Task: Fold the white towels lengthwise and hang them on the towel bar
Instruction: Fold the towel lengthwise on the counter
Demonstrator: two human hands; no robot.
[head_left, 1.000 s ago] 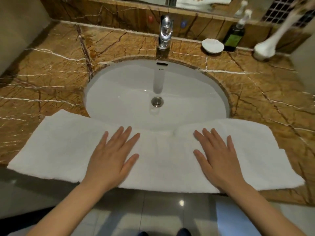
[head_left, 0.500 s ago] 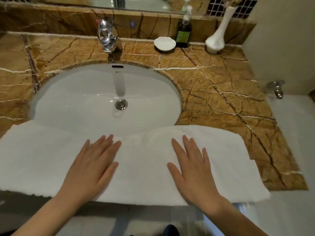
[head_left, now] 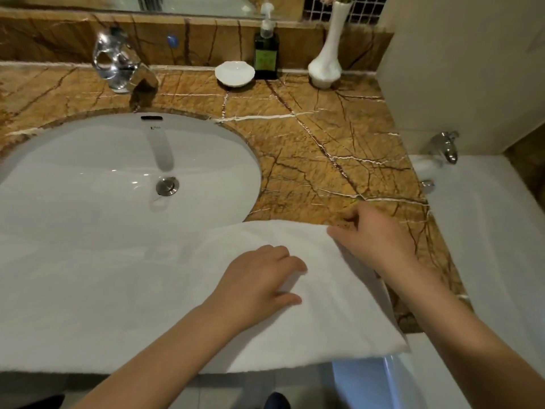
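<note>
The towel [head_left: 147, 305] lies flat along the front of the counter [head_left: 324, 149]. It covers the near rim of the sink [head_left: 88, 178], its right end rests on the marble, and its front edge hangs just past the counter's lip.

My left hand [head_left: 259, 284] sits on top of the towel, right of its middle. The fingers are curled down, with a small ridge of cloth caught between fingertips and thumb. My right hand [head_left: 377, 240] is at the towel's far right corner. The thumb lies on top of the far edge and the fingers curl past it toward the marble, so the corner is pinched between them, though the fingertips themselves are hidden. The two hands are near each other but not touching.

Well behind the towel, along the back wall, stand the tap [head_left: 115, 63], a white dish [head_left: 234, 72], a dark bottle [head_left: 266, 54] just beside it, and a white vase [head_left: 326, 66]. A tub [head_left: 486, 246] adjoins the counter on the right.
</note>
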